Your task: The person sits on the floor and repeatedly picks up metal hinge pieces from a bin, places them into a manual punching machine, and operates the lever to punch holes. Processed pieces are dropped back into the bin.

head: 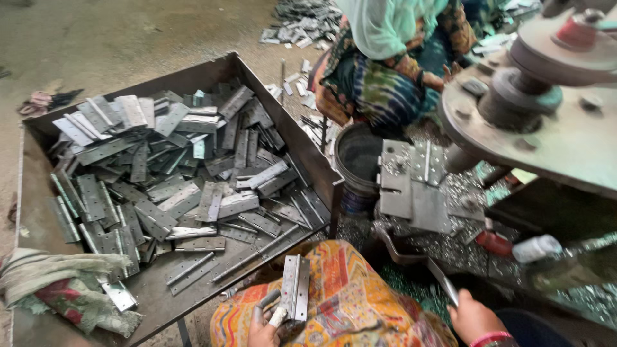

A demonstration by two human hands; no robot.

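My left hand, low in the head view, grips a folded steel hinge that stands upright over my lap, which a bright orange patterned cloth covers. My right hand at the bottom right holds the end of a flat metal strip that slants up to the left. Just left of my knee is a big metal tray heaped with several grey hinges.
A drilling machine with a round grey table fills the right side; hinges and metal shavings lie under it. A dark bucket stands beside the tray. Another person in patterned clothes sits behind. Rags lie on the tray's near corner.
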